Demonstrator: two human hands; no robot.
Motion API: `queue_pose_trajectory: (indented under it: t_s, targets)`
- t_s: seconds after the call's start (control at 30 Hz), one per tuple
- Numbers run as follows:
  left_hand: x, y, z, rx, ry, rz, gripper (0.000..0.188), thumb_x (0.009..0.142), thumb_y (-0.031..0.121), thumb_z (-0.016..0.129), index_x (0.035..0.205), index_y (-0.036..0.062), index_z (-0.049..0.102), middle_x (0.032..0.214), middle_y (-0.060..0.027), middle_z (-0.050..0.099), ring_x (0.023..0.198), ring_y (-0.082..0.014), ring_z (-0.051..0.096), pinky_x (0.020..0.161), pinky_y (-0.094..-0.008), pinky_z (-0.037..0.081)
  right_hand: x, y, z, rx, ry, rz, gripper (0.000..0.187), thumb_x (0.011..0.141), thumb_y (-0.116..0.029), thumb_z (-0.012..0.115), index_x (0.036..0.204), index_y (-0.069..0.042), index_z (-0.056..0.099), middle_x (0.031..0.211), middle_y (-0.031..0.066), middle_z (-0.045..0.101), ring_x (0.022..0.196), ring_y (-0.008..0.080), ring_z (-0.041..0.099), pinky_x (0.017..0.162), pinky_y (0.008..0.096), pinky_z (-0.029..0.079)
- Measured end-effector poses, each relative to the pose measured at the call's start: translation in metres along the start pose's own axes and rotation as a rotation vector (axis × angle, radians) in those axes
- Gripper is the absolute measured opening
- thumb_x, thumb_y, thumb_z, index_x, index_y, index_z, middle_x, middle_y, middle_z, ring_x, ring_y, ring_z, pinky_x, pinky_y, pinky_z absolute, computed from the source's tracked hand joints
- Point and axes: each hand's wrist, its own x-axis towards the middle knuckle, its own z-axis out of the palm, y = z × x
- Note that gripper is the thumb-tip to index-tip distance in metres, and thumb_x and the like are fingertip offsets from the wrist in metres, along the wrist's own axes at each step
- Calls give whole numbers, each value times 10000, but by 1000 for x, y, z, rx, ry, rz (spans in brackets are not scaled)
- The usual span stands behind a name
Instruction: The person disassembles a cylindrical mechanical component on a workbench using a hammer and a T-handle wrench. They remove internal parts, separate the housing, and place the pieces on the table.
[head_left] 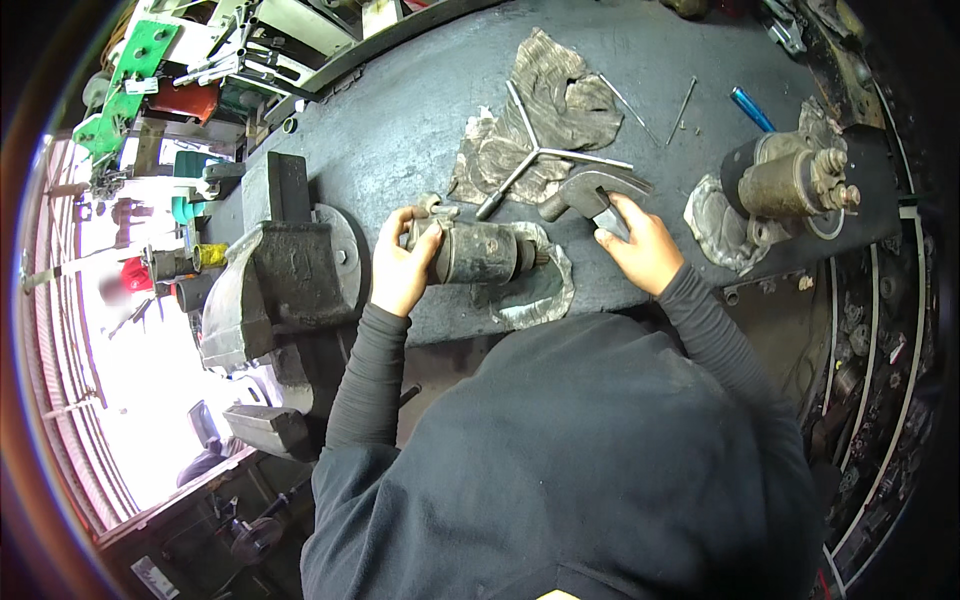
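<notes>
My left hand (403, 265) is wrapped round the left end of a grimy cylindrical starter motor (478, 252), which lies on its side over a crumpled grey rag (548, 295). A small toothed shaft pokes out at its right end. In my right hand (645, 245) is a hammer (585, 190), gripped by its grey handle, its metal head just beyond the motor's right end. Behind the hammer, a three-armed wrench (536, 152) rests on a patterned cloth (560, 90).
A big bench vise (295, 270) stands at the left edge of the dark workbench (400, 110). To the right sits another starter motor (790, 180) beside a rag. Thin rods and a blue-handled tool (752, 108) lie at the back. Tools crowd a rack (240, 60) at far left.
</notes>
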Motion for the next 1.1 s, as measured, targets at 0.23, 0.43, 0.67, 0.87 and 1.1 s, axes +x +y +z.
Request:
queue_pose_trajectory:
  t_s: [0.23, 0.43, 0.67, 0.87, 1.1]
  targets:
    - [-10, -37, -1, -342, 28, -272, 300, 911, 206, 647, 1146, 36, 570, 820, -19, 590, 719, -69, 497, 636, -231, 412, 41, 24, 3, -409, -96, -191, 499, 749, -175, 736, 1194, 3, 597, 1031, 167, 623, 960, 337, 618, 823, 416, 497]
    - [-17, -42, -3, -253, 17, -256, 293, 926, 213, 628, 1157, 42, 572, 836, -20, 565, 733, -75, 494, 651, -238, 421, 40, -47, 57, -408, -20, -613, 741, 679, -435, 799, 1250, -23, 567, 984, 137, 608, 944, 293, 592, 803, 433, 468]
    - [-22, -31, 2, -242, 67, -207, 308, 893, 204, 660, 1119, 9, 584, 863, -75, 603, 780, -115, 537, 695, -269, 459, 39, -84, 137, -496, -290, -453, 1034, 575, -519, 840, 1337, 61, 451, 1056, 163, 587, 1014, 313, 583, 930, 412, 439]
    - [-18, -30, -4, -62, 49, -80, 329, 867, 203, 678, 1111, -1, 595, 907, -91, 625, 868, -164, 580, 784, -294, 473, 40, -76, 137, -399, -263, -489, 900, 566, -437, 848, 1243, 52, 513, 1018, 156, 587, 985, 318, 583, 864, 416, 479]
    - [-28, -29, 0, -236, 98, -80, 349, 849, 121, 697, 1156, 1, 582, 1054, -90, 618, 956, -164, 609, 778, -298, 516, 42, -78, 131, -437, -264, -559, 930, 517, -401, 862, 1260, 36, 515, 1086, 163, 586, 1012, 318, 581, 864, 416, 480]
